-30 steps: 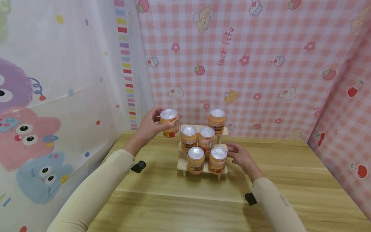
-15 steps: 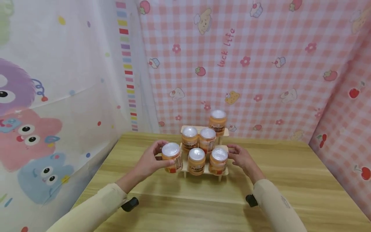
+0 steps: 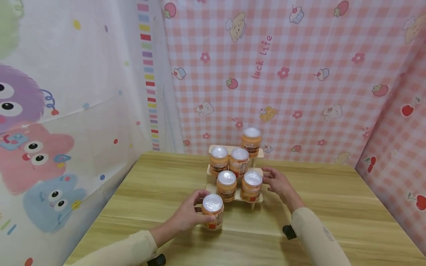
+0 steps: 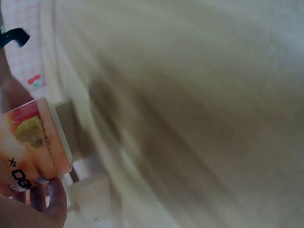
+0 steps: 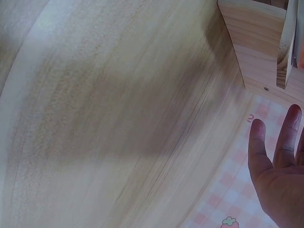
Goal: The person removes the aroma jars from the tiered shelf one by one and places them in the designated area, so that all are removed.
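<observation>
My left hand (image 3: 186,216) grips an orange jar (image 3: 213,212) with a silvery ribbed lid, thumb on the near side. The jar is upright, in front of the rack's left end; its printed label (image 4: 28,152) shows in the left wrist view. Behind it stands a three-step wooden rack (image 3: 221,148). Two like jars stand on the low step, a left one (image 3: 226,187) and a right one (image 3: 252,189). The middle step bears two more, and one jar (image 3: 251,143) sits at the top right. My right hand (image 3: 280,185) is at the rack's right side, fingers extended (image 5: 258,142).
The rack stands on a wood-grain table (image 3: 319,207). Behind it hangs a pink checked cloth (image 3: 306,92), and a white cartoon-print cloth (image 3: 93,85) hangs on the left. Black pieces stick out by both wrists, one below the right sleeve (image 3: 309,225).
My left hand has carried its jar from beside the top step, down past the rack's left side, to in front of the low step. The right hand stays by the rack.
</observation>
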Demonstrator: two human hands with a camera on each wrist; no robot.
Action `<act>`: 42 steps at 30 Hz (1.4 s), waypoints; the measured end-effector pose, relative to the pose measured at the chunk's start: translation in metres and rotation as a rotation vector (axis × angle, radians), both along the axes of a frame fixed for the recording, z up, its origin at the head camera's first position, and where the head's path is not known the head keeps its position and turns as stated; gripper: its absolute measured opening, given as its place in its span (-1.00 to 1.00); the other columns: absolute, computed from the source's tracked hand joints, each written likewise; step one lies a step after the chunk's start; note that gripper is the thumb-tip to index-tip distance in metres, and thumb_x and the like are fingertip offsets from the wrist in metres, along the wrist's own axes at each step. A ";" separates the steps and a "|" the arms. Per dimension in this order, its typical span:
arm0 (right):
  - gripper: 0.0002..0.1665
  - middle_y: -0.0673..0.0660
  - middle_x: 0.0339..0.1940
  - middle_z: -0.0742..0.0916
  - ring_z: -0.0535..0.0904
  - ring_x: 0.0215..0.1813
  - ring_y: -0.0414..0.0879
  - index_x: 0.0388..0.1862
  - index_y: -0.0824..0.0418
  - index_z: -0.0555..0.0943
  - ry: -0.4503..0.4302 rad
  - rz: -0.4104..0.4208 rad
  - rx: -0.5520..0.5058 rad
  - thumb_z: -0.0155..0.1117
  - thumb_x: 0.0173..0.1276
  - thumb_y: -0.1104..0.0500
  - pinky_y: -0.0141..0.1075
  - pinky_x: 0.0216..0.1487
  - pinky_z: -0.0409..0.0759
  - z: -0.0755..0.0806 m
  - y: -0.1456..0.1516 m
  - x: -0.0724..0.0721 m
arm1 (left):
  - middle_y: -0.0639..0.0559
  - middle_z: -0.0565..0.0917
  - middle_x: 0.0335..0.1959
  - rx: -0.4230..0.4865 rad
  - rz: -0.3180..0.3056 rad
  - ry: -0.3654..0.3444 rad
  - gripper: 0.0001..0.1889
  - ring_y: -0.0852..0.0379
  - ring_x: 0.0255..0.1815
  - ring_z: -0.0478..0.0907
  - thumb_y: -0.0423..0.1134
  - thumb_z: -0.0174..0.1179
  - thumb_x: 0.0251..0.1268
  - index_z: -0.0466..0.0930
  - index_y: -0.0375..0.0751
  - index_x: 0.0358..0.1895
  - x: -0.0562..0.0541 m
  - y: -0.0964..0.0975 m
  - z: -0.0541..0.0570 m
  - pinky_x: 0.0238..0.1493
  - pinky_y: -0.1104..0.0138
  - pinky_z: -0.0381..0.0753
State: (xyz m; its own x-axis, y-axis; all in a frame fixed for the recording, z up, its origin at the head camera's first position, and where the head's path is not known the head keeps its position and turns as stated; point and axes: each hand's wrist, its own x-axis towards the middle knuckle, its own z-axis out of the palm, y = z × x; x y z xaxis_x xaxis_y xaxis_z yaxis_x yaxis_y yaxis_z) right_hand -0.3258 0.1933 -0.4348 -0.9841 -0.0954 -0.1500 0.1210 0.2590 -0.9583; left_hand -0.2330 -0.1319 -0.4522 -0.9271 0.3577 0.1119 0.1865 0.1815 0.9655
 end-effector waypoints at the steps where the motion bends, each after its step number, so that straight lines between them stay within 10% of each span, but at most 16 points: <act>1: -0.37 0.44 0.35 0.44 0.40 0.31 0.27 0.50 0.33 0.21 0.000 0.002 0.002 0.11 0.51 0.26 0.20 0.27 0.38 0.000 0.000 0.000 | -0.13 0.54 0.07 0.002 -0.004 -0.006 -0.30 -0.06 0.06 0.52 -0.38 0.55 -0.05 0.39 -0.31 0.21 0.000 0.002 -0.002 0.10 0.13 0.54; 16: -0.40 0.43 0.34 0.45 0.40 0.30 0.24 0.48 0.32 0.23 -0.007 0.004 -0.008 0.09 0.52 0.28 0.21 0.24 0.39 -0.002 0.002 -0.001 | -0.09 0.53 0.09 -0.008 -0.030 -0.089 -0.28 -0.08 0.15 0.48 -0.34 0.57 -0.05 0.39 -0.20 0.21 0.001 0.013 -0.025 0.10 0.11 0.57; 22: -0.39 0.44 0.35 0.44 0.40 0.31 0.26 0.48 0.33 0.23 -0.009 0.006 -0.016 0.10 0.52 0.27 0.23 0.26 0.37 -0.002 0.002 -0.001 | -0.09 0.50 0.17 -0.045 -0.036 -0.017 -0.24 -0.10 0.26 0.41 -0.23 0.57 -0.01 0.35 -0.25 0.27 -0.001 0.009 -0.025 0.26 0.01 0.43; 42: -0.39 0.46 0.40 0.39 0.39 0.34 0.30 0.50 0.29 0.22 -0.036 0.009 -0.003 0.08 0.54 0.24 0.22 0.26 0.38 0.000 0.001 -0.002 | -0.25 0.53 0.16 0.011 0.088 0.239 -0.34 -0.23 0.26 0.43 -0.30 0.46 0.14 0.36 -0.38 0.27 -0.038 0.002 0.040 0.27 -0.08 0.40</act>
State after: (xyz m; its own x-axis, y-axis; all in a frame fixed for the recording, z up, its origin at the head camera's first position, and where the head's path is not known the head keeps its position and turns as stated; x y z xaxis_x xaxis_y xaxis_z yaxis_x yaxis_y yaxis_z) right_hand -0.3274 0.1946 -0.4345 -0.9771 -0.1050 -0.1849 0.1530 0.2572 -0.9542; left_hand -0.2711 -0.1296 -0.4125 -0.9013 0.2740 0.3355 0.3939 0.1965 0.8979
